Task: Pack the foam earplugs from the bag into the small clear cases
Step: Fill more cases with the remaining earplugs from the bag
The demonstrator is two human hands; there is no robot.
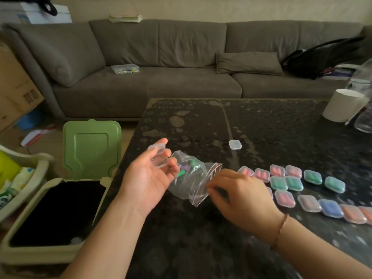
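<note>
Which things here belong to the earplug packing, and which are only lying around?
For the job:
- zip bag with earplugs
- open clear case in left hand
- right hand at the bag's mouth
- empty closed case
- filled cases

Lying about:
- paper roll
- green-lidded bin
- backpack on sofa

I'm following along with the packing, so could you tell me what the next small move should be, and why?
Probably reach the right hand into the bag and pinch out an earplug. The left hand already holds an open, empty clear case beside the bag, a few earplugs remain inside, and the right hand's fingers sit at the bag's mouth.
</note>
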